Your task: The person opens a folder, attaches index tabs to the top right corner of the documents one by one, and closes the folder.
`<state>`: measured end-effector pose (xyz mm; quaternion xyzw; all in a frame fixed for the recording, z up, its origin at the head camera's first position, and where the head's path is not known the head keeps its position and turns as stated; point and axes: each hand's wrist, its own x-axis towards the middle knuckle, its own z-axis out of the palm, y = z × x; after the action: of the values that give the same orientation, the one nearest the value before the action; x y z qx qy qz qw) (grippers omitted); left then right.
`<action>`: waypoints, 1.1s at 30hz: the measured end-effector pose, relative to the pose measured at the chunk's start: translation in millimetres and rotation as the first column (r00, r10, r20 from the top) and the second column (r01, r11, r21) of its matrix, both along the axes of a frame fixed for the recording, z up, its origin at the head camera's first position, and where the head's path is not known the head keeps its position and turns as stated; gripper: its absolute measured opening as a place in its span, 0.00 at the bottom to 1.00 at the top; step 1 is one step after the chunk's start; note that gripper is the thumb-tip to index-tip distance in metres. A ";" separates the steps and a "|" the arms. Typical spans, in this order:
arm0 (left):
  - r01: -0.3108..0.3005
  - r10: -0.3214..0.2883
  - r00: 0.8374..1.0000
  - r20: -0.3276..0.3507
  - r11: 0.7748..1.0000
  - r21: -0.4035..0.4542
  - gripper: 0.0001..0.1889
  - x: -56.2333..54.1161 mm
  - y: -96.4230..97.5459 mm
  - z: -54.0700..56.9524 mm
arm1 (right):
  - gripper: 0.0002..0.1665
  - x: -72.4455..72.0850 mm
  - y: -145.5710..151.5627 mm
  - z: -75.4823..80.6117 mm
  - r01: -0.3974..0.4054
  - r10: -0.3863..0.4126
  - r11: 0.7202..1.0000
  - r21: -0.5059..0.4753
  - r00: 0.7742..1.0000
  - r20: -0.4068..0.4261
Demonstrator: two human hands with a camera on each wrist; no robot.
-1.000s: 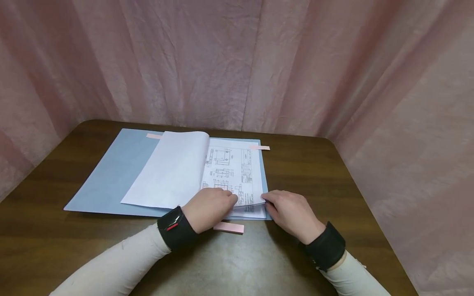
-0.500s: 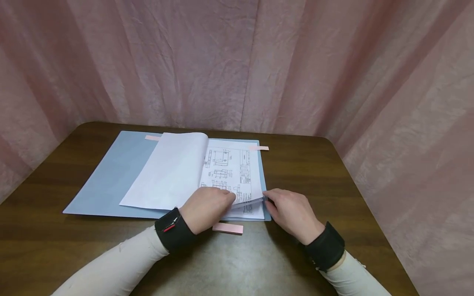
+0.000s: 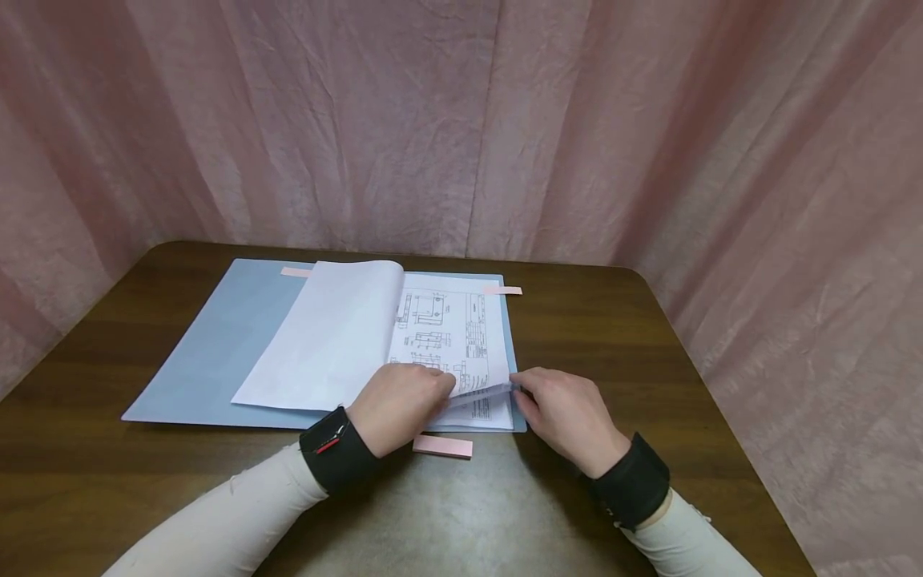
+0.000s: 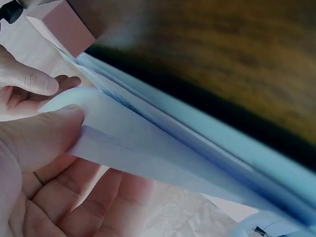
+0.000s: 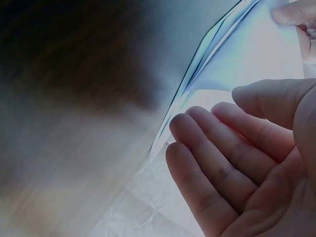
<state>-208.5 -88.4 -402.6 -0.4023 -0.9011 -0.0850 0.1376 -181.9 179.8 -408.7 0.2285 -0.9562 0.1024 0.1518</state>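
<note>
A blue folder (image 3: pixel 209 353) lies spread on the table with a stack of paper in it. One blank white page (image 3: pixel 324 336) is folded over to the left. The exposed page (image 3: pixel 450 320) carries technical drawings. My left hand (image 3: pixel 404 405) pinches the lifted near edge of the sheets; in the left wrist view its thumb (image 4: pixel 64 123) lies over the paper, fingers beneath. At the near right corner my right hand (image 3: pixel 570 413) holds the sheet corner between thumb and index finger. Its other fingers (image 5: pixel 212 173) are loosely bent.
A pink sticky-note pad (image 3: pixel 443 446) lies just in front of the folder. Pink tabs stick out at the far edge, one at right (image 3: pixel 505 290) and one at left (image 3: pixel 296 272). Behind the wooden table (image 3: pixel 598 320) hangs a pink curtain (image 3: pixel 375 128).
The near edge of the sheets has risen a little, showing more of the gap above the page below. Both hands stay at nearly the same places.
</note>
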 end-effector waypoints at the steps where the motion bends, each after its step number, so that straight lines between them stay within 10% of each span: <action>1: 0.000 0.000 1.000 -0.001 1.000 0.003 0.07 -0.1 -0.1 -0.1 | 0.13 -0.1 0.0 -0.1 -0.007 0.007 1.000 -0.002 1.000 -0.002; 22: -0.107 0.104 0.994 0.037 0.991 0.079 0.10 -2.8 -1.4 -0.3 | 0.11 -2.7 -0.2 -6.0 -0.118 0.113 0.990 0.072 0.991 0.071; 33: -0.152 0.178 0.966 -0.185 0.978 0.146 0.08 5.5 -24.4 4.9 | 0.10 -2.4 -5.3 -7.5 -0.134 0.130 0.988 0.077 0.990 0.053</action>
<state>-202.9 -112.9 -397.7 -0.3224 -0.9059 -0.0919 0.2589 -184.3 174.5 -416.2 0.2946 -0.9457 0.0791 0.1122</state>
